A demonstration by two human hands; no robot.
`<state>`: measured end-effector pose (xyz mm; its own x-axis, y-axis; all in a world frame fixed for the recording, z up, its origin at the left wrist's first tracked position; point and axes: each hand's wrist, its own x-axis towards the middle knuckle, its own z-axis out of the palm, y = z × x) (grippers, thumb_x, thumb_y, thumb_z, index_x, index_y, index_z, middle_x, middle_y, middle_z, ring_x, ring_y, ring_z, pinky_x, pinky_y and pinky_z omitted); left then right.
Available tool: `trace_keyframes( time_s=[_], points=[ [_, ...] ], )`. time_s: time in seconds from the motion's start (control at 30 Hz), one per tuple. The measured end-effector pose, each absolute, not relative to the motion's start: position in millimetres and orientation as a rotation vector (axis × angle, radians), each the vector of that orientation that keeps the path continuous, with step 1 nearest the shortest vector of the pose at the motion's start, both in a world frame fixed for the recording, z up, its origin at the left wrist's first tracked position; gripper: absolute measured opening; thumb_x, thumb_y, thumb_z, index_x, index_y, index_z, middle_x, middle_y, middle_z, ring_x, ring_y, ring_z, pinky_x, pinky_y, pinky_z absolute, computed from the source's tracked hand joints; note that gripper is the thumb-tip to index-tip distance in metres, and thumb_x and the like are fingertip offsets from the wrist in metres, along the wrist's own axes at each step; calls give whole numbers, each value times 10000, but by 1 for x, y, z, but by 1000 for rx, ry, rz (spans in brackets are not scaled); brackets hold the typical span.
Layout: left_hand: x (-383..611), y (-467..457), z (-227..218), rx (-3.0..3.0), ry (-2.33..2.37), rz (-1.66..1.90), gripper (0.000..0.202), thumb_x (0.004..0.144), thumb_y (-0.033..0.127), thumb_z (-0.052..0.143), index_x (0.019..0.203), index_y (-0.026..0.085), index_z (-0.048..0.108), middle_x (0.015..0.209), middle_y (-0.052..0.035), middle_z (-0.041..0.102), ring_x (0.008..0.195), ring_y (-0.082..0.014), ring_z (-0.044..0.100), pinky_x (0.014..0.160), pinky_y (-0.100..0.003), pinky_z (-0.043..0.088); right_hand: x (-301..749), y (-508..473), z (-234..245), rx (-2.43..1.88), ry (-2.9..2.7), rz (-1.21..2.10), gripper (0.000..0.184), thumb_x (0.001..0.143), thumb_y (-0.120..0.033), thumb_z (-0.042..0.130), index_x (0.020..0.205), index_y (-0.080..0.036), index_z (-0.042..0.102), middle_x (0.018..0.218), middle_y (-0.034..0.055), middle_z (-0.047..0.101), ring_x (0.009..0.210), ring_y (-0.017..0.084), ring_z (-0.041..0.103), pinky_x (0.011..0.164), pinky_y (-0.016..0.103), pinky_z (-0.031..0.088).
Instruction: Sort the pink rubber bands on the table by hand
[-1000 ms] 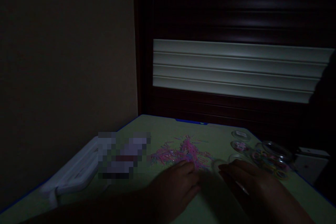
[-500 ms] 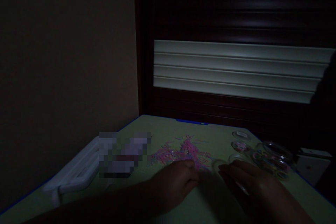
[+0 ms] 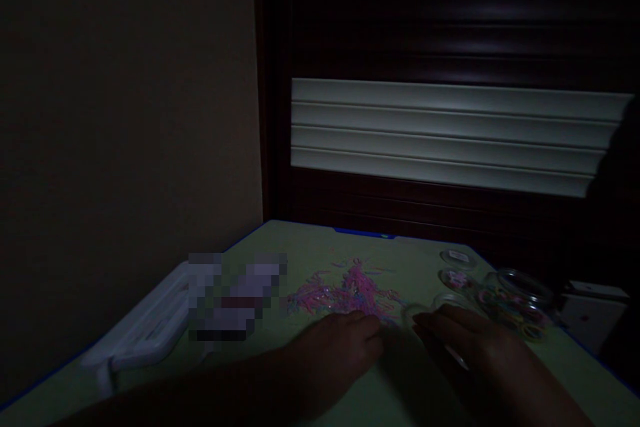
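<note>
The scene is very dark. My left hand [image 3: 336, 357] rests palm down on the light green table [image 3: 400, 400], its fingertips at the near edge of a pile of small pink loops [image 3: 350, 293]. My right hand [image 3: 470, 353] lies beside it, fingers curled toward a small clear round container [image 3: 417, 312]. The two hands are close together with a narrow gap between the fingertips. Whether either hand holds a loop is too dark to see.
A clear jar [image 3: 517, 303] with coloured loops lies at the right, with two small round lidded pots [image 3: 457, 267] behind it. A white plastic tray [image 3: 145, 333] sits at the left edge. A dark shutter with pale slats [image 3: 440, 133] stands behind the table.
Both hands have shifted only slightly; the left fingertips stay at the edge of the pink pile. Nothing else has moved.
</note>
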<state>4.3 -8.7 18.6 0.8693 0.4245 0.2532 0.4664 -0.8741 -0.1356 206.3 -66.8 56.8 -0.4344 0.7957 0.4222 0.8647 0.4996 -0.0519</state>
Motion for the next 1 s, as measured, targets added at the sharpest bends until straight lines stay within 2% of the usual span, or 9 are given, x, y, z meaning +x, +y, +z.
trace_keyframes(
  time_s=[0.27,0.4,0.57,0.77,1.0],
  points=[
    [4,-7,14,-2752,-683,-331,62,841,111,491,813,167,493,819,-2,519,729,-152,502,572,-244,390,206,-66,54,-1374,-2346,-346,241,754,-41,457,788,-220,614,695,3,604,618,145,587,552,222,434],
    [1,-8,17,-2782,-665,-364,53,867,145,472,822,166,490,819,-4,512,710,-144,495,570,-244,390,204,-67,56,-1372,-2328,-349,245,750,-36,454,759,-221,614,680,-4,601,596,134,580,543,209,424],
    [-1,-5,15,-2794,-666,-408,59,876,175,449,834,165,488,838,-17,511,721,-150,496,605,-262,400,206,-67,52,-1466,-2365,-262,257,772,-29,446,806,-224,611,735,7,597,656,150,577,586,237,424],
    [1,-5,13,-2784,-761,-436,64,813,111,448,821,171,469,815,2,510,725,-142,496,618,-255,394,208,-65,49,-1448,-2378,-239,250,767,-35,453,826,-224,606,736,10,589,668,161,571,582,245,412],
    [2,-9,15,-2804,-913,-501,92,745,114,427,801,186,439,800,1,504,702,-150,489,616,-265,391,207,-64,51,-1474,-2390,-224,266,786,-37,434,847,-226,611,742,10,593,668,161,574,581,247,417]
  ],
)
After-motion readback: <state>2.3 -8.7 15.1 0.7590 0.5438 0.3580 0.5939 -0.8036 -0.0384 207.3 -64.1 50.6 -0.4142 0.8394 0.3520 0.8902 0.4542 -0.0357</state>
